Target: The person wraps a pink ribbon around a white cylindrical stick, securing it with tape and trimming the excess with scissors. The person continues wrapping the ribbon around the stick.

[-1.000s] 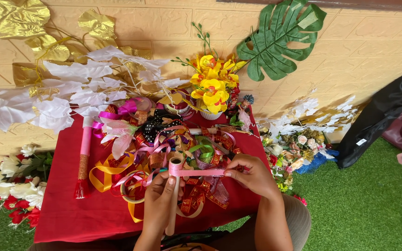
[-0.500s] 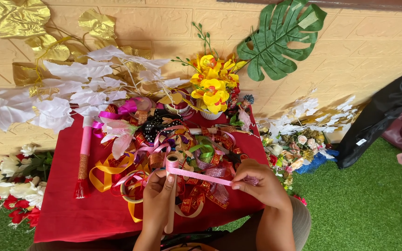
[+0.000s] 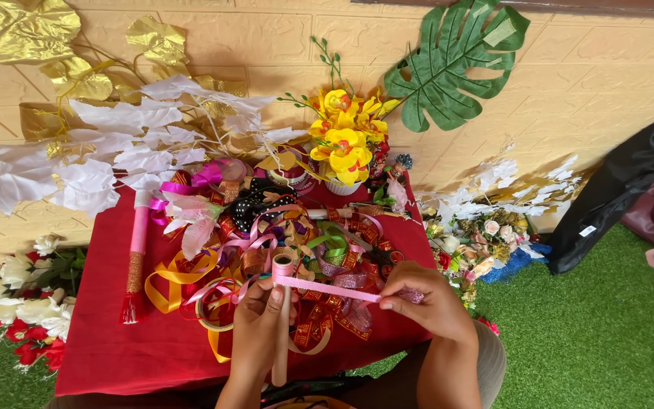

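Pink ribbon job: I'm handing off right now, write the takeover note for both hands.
Left hand: grip on the upright pink stick, thumb pinning the ribbon near its top.
Right hand: pinching the free end of the pink ribbon, stretched taut between the hands.
Both are over the red tablecloth, in front of a pile of loose ribbons.
Done: ribbon end sits at the stick's top.
Left: the stick below looks bare of this ribbon.
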